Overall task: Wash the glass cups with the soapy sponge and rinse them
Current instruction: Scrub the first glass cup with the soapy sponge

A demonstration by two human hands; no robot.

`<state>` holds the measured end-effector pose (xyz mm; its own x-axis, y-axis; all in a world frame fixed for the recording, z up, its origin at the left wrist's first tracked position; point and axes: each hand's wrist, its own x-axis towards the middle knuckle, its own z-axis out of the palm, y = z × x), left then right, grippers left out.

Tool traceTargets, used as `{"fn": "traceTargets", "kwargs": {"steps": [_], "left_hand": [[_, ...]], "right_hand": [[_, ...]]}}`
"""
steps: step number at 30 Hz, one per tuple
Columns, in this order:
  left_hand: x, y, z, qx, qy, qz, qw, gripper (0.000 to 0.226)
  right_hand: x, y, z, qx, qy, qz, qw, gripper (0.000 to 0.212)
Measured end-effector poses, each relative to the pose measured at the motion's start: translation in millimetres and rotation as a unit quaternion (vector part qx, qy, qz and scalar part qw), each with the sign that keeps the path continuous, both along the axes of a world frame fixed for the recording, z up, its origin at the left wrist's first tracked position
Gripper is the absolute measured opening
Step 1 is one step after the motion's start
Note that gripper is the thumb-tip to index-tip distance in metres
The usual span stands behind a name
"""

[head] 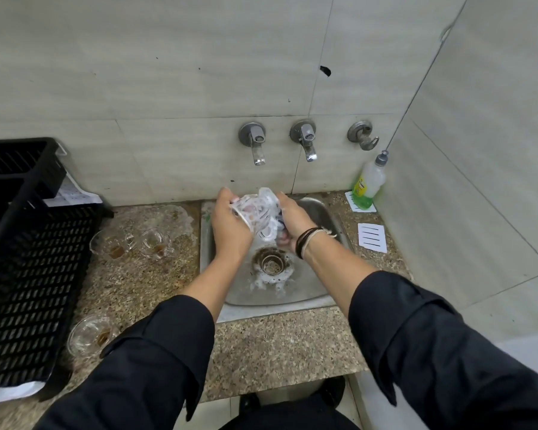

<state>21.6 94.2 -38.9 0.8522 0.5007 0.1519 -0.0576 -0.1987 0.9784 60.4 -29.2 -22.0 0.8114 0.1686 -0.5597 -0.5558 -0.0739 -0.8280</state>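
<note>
Over the steel sink (319,288) my left hand (230,223) grips a foam-covered glass cup (258,214), held tilted. My right hand (292,221) has its fingers curled against the cup's right side; the sponge is hidden under foam and I cannot make it out. Three more glass cups with brown dregs stand on the granite counter to the left: two (111,245) (156,243) beside the sink, and one (89,335) near the front edge.
A black plastic crate (28,274) fills the counter's left side. Three taps (255,141) (306,138) (362,136) stick out of the tiled wall above the sink. A dish soap bottle (370,183) stands at the back right corner. The sink drain (272,263) has foam around it.
</note>
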Motion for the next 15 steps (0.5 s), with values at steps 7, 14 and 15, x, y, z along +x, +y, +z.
{"fn": "traceTargets", "kwargs": {"steps": [7,14,15], "left_hand": [[1.1,14.0,14.1,0.099,0.077,-0.103,0.987,0.051],[8.6,17.0,30.2,-0.151,0.169,-0.223,0.948,0.020],[7.3,16.2,33.6,-0.158,0.180,-0.237,0.941,0.016]], "right_hand": [[3.1,15.2,-3.5,0.056,-0.031,-0.080,0.995,0.047],[-6.7,8.5,8.2,0.074,-0.151,-0.060,0.984,0.033],[-8.1,7.2,13.6,0.074,-0.176,-0.040,0.981,0.033]]}}
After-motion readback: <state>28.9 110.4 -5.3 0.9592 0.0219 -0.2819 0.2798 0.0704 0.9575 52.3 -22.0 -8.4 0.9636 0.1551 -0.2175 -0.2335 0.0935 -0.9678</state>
